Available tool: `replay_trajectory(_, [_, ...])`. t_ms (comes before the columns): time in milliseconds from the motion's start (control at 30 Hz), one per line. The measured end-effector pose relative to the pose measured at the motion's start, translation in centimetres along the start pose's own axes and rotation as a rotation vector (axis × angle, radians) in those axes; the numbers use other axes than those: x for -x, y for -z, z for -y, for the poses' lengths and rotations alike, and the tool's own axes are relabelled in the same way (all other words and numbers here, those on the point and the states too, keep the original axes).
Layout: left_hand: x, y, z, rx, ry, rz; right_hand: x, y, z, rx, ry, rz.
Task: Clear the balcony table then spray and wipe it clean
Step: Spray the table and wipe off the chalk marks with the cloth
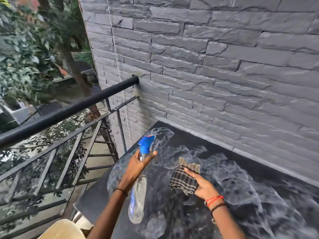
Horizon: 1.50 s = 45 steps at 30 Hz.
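The dark balcony table (269, 183) fills the lower right, its top streaked with pale wet swirls. My left hand (136, 167) grips the neck of a clear spray bottle (138, 200) with a blue trigger head, held above the table's left part. My right hand (201, 184) lies with straight fingers on a checked black-and-beige cloth (182, 180) and presses it flat onto the tabletop near the middle.
A grey stone-clad wall (207, 66) runs along the table's far edge. A black metal railing (69, 109) stands to the left, with trees beyond. A pale chair back (63, 230) shows at the bottom left, close to the table's near corner.
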<state>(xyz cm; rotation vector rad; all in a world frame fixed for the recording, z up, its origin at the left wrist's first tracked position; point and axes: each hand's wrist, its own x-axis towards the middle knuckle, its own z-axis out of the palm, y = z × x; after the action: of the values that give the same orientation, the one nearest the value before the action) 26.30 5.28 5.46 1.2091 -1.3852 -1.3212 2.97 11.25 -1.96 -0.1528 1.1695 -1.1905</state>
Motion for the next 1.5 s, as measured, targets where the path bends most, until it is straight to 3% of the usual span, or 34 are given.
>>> replay_trajectory(133, [-2.2,-0.4,0.4,-0.036,0.060,-0.040,-0.7,-0.2,0.9,0.005,-0.002,-0.029])
replay_trajectory(600, [-14.4,-2.1,1.0,-0.107,0.145,0.135,-8.9,-4.2,6.4,-0.005,0.046,-0.150])
replay_trajectory(967, [-22.3,-3.0,2.6,-0.340,0.154,0.039,-14.6,-3.9,8.6,-0.026,0.048,-0.199])
replay_trajectory(1500, [-19.3,-6.7,3.4,-0.482,0.187,0.294,-14.0,-0.2,9.2,-0.079,0.029,-0.247])
